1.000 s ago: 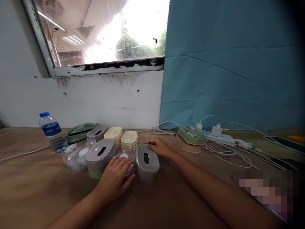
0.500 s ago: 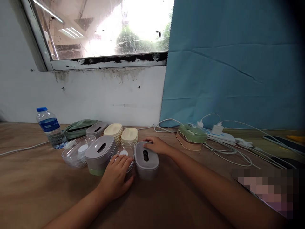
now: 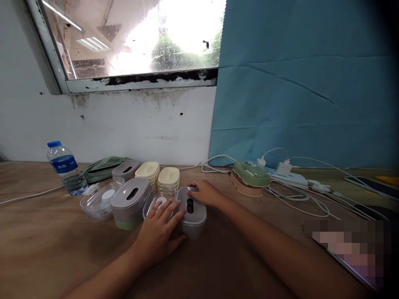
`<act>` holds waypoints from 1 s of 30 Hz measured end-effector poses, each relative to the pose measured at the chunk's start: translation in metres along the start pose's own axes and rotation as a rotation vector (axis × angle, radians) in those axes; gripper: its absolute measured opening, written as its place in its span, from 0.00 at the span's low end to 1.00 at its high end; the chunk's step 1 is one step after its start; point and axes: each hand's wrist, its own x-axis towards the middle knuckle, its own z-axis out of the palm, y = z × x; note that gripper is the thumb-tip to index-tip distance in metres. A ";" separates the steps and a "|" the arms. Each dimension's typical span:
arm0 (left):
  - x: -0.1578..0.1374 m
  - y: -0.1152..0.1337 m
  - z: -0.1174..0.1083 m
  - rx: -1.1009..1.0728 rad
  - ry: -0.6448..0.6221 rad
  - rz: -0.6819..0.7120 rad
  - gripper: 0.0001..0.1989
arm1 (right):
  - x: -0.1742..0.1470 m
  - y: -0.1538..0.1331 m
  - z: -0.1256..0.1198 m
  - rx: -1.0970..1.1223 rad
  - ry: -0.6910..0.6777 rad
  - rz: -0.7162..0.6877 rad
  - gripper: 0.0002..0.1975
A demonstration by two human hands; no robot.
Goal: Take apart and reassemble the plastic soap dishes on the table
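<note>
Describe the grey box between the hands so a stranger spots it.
Find the window, then the wooden table below. Between the left hand and right hand stands a slot-topped grey box. Two similar boxes stand farther left; this one is rightmost.

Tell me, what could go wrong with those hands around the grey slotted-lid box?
The left hand reaches over the clear plastic container, fingertips by the grey slotted-lid box, so a careless push might jostle both. The nearer pale yellow stack stands behind the clear container, so shoving that backward could topple it. The right hand is at the lid's far edge; pulling there might loosen the lid.
</note>
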 end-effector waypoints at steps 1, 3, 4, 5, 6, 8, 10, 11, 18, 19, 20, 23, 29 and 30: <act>0.000 0.000 0.001 0.001 -0.006 0.010 0.23 | -0.001 0.000 0.000 -0.002 0.008 0.000 0.13; 0.001 0.001 0.002 0.000 -0.011 0.026 0.21 | -0.003 -0.001 0.001 0.000 0.021 0.000 0.12; 0.000 0.001 0.003 0.000 -0.011 0.034 0.20 | -0.004 -0.001 0.002 0.003 0.028 0.000 0.12; 0.000 0.000 0.003 0.001 -0.010 0.041 0.20 | -0.005 -0.001 0.004 0.007 0.036 -0.001 0.12; 0.000 0.000 0.002 0.004 -0.009 0.047 0.20 | -0.006 -0.001 0.006 0.011 0.048 -0.004 0.12; -0.001 0.000 0.002 0.012 -0.009 0.053 0.20 | -0.007 -0.001 0.010 0.016 0.083 -0.015 0.11; -0.002 -0.001 0.002 0.027 -0.006 0.053 0.20 | -0.005 0.001 0.008 0.011 0.153 -0.024 0.13; -0.003 -0.001 0.002 0.037 -0.001 0.053 0.20 | -0.004 0.004 0.003 0.003 0.208 -0.021 0.14; -0.001 0.001 0.006 0.057 0.046 0.038 0.19 | -0.009 0.054 -0.077 -0.167 0.718 0.206 0.22; -0.001 0.002 0.006 0.056 0.042 0.031 0.19 | -0.013 0.064 -0.087 -0.186 0.756 0.254 0.24; 0.000 0.002 0.007 0.056 0.036 0.024 0.19 | -0.018 0.074 -0.095 -0.215 0.789 0.326 0.26; 0.002 0.003 0.008 0.057 0.021 0.009 0.19 | -0.032 0.099 -0.106 -0.361 0.709 0.681 0.38; 0.001 0.002 0.006 0.115 0.030 0.065 0.27 | -0.045 0.113 -0.112 -0.330 0.665 0.758 0.47; 0.000 0.001 0.005 0.128 0.032 0.090 0.30 | -0.047 0.111 -0.114 -0.334 0.674 0.742 0.46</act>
